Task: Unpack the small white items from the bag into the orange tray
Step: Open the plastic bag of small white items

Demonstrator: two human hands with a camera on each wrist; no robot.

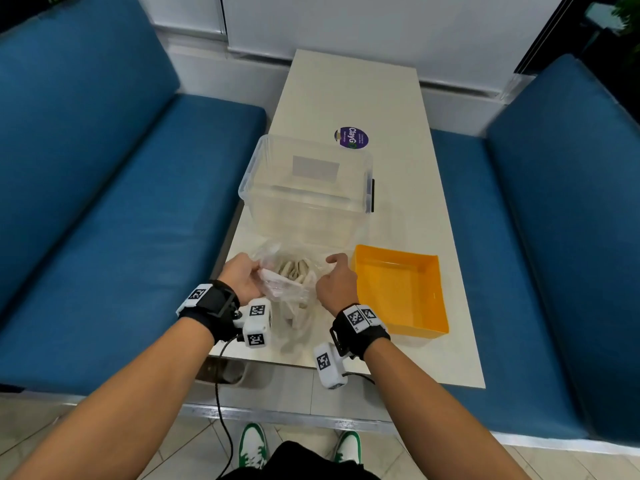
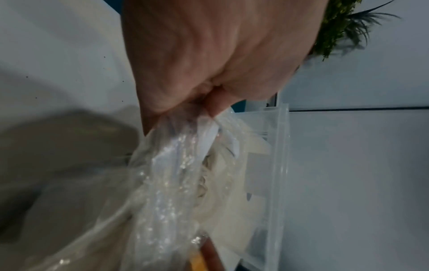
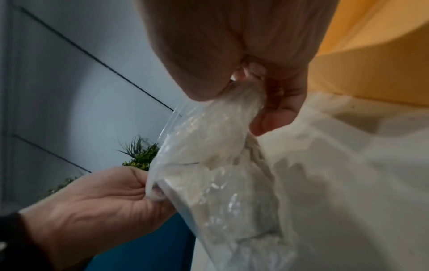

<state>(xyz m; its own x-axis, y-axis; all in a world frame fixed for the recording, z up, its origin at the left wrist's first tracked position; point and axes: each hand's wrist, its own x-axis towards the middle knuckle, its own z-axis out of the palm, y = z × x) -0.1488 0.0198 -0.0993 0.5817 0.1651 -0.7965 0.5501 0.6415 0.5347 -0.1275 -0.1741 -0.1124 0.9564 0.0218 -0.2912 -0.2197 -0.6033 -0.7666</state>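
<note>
A crinkled clear plastic bag [image 1: 294, 292] sits in the lower middle of the head view, on the near end of the pale cream bench [image 1: 408, 133], held up between the two hands. The left hand [image 1: 242, 277] grips the bag's left edge, fingers curled into the film; in the right wrist view the left hand [image 3: 102, 207] shows the film bunched between thumb and fingers. The right hand [image 1: 337, 284] pinches the bag's right edge, and in its own wrist view the right hand [image 3: 262, 60] has the plastic gathered between thumb and curled fingers [image 3: 276, 117]. The bag's mouth is pulled apart, and small white oblong items [image 1: 294, 268] lie clustered inside it, between the hands.

The shallow orange plastic tray [image 1: 433, 327] stands just right of the right hand, on the bench, apart from the bag. Above the bag in the frame stands a clear plastic storage box [image 1: 304, 188], close to the bag; whether they touch I cannot tell. A round purple sticker [image 1: 351, 137] lies further up. Blue upholstered seats [image 1: 104, 202] flank the bench left and right, with white wall panels [image 1: 381, 26] at the top. Green leaves [image 2: 341, 29] show in the upper right of the left wrist view.
</note>
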